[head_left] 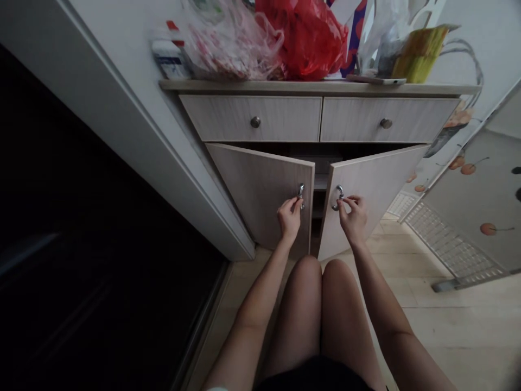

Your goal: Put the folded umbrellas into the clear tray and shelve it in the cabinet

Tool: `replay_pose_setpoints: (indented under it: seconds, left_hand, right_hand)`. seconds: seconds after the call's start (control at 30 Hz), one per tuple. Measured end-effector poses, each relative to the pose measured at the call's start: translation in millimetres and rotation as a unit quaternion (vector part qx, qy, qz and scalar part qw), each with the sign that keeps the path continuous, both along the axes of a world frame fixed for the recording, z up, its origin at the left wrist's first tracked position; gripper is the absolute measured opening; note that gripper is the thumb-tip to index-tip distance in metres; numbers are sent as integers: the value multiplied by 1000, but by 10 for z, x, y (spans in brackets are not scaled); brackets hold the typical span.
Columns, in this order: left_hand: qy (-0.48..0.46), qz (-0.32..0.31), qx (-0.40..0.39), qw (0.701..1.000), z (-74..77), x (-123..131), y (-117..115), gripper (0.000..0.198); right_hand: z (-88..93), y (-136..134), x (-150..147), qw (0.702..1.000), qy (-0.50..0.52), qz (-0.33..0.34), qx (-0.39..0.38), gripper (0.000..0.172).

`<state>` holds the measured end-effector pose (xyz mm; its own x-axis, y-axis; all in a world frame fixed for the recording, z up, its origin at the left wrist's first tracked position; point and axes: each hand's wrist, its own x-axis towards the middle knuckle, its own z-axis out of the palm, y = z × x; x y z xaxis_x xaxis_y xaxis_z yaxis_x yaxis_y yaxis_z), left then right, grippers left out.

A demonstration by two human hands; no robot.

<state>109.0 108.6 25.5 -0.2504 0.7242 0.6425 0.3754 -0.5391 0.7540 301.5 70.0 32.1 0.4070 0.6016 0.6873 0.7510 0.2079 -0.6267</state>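
Observation:
I crouch in front of a pale wooden cabinet [321, 88]. Both of its lower doors stand partly ajar. My left hand [290, 217] pinches the metal handle [300, 194] of the left door [260, 195]. My right hand [353, 218] pinches the metal handle [337, 196] of the right door [376, 187]. Between the doors a dark gap shows a shelf inside; what it holds is too dim to make out. My bare knees [321, 271] are just below the doors.
Two shut drawers [285, 118] with round knobs sit above the doors. Plastic bags, a red one [303, 38] among them, and a bottle [169, 54] crowd the cabinet top. A dark opening fills the left. A white panel with a cherry pattern [472, 206] stands at the right.

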Motion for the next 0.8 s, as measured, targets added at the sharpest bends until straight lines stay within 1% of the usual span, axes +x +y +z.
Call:
replay_pose_setpoints:
  seconds: [0.07, 0.17, 0.3, 0.5, 0.8]
  left_hand:
    - [13, 3, -16, 1000, 20, 80, 165, 22]
    - [36, 2, -36, 999, 59, 147, 352, 14]
    - [59, 2, -68, 996, 113, 225, 532, 13]
    - [73, 11, -93, 993, 166, 345, 740, 15]
    - [112, 18, -108, 988, 189, 379, 948, 20]
  right_hand:
    - [29, 142, -80, 1000, -4, -15, -23, 33]
    - [61, 329, -169, 998, -10, -32, -52, 31]
    - [98, 535, -236, 995, -17, -46, -84, 33]
    - [150, 742, -282, 992, -33, -50, -111, 36]
    - [147, 979, -317, 988, -58, -70, -128, 40]
